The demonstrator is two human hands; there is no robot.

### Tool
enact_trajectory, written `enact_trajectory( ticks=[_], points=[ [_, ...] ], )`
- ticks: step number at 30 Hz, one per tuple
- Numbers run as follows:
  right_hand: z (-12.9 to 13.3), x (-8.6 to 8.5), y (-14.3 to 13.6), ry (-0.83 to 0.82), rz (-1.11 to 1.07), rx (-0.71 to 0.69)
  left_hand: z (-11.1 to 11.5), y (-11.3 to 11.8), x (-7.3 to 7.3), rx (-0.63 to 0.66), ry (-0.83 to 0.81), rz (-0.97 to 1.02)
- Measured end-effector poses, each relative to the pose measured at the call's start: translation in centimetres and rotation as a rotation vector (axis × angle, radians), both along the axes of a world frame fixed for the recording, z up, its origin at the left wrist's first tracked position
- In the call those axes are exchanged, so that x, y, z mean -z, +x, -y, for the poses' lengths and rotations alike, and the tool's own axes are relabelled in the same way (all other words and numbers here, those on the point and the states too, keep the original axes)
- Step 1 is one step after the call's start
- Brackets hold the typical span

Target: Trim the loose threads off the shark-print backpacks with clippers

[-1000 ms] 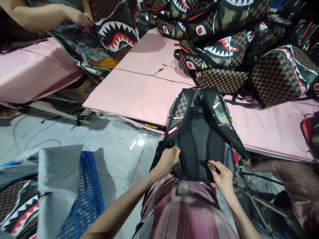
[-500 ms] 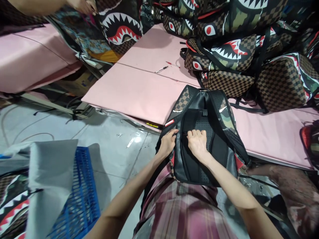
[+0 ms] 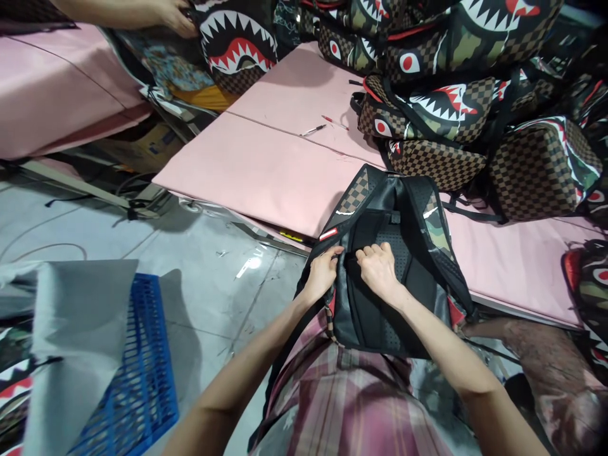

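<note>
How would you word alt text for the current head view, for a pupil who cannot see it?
A person's left hand grips the side of a black backpack at their lap, while their right hand is curled against its back. Beyond it, patterned bags lie piled on a pink table.

Forearms (image 3: 256,348) extended forward, angled inward; right hand (image 3: 379,268) fisted, knuckles up; left hand (image 3: 323,273) near, fingers (image 3: 333,251) bent.
</note>
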State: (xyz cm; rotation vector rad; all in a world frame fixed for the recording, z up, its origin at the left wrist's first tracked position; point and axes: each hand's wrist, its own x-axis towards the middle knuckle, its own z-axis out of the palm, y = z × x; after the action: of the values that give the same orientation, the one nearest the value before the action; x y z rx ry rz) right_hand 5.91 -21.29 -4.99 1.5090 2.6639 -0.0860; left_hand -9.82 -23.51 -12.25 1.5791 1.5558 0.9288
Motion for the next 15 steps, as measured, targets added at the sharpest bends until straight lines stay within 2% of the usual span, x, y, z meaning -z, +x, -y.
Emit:
enact_trajectory(
  ticks=[4, 6, 8, 15],
  points=[
    [-0.4, 0.1, 2.4, -0.233, -0.288, 0.17, 0.1, -0.2, -0.2, 0.037, 0.001, -0.012],
    [-0.2, 0.4, 3.5, -0.191, -0.377, 0.28, 0.2, -0.2, -0.4, 0.082, 0.016, -0.076],
    [0.3, 1.0, 4.0, -0.115, -0.393, 0.33, 0.3, 0.1, -0.5, 0.135, 0.041, -0.17],
    [1.2, 2.3, 4.3, -0.071, -0.386, 0.342, -1.4, 0.6, 0.2, 0.298, 0.144, -0.307]
  ],
)
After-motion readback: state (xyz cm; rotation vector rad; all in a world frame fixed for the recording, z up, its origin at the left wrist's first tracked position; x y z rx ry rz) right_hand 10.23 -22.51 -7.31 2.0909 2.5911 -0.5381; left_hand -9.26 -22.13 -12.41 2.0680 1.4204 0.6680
